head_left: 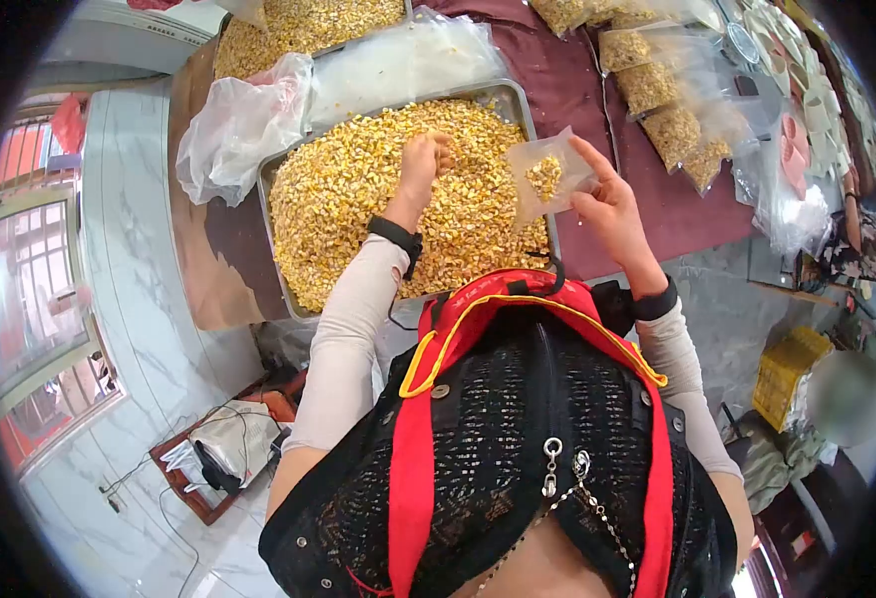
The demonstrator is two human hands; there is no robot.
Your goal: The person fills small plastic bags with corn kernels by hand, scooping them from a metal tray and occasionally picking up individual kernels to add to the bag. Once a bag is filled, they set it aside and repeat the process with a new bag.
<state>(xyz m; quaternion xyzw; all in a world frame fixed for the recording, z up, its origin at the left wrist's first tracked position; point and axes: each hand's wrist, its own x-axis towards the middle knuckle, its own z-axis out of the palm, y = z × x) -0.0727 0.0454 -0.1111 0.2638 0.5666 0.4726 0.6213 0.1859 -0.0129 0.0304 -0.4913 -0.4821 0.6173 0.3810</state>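
A wide metal tray (529, 118) holds a heap of yellow corn kernels (343, 204). Over the heap, my left hand (421, 167) is closed, fingers curled in; I cannot tell what is inside it. My right hand (609, 204) grips a small clear plastic bag (523, 164) by its edge, thumb and index finger spread along its side. Some kernels (545, 177) lie inside this bag, which hangs over the tray's right rim.
Crumpled plastic (243, 130) and a stack of clear bags (408, 68) lie behind the tray. A second corn tray (303, 30) stands further back. Filled bags (647, 85) are piled on the dark red tablecloth (647, 224). A person (847, 234) is at the far right.
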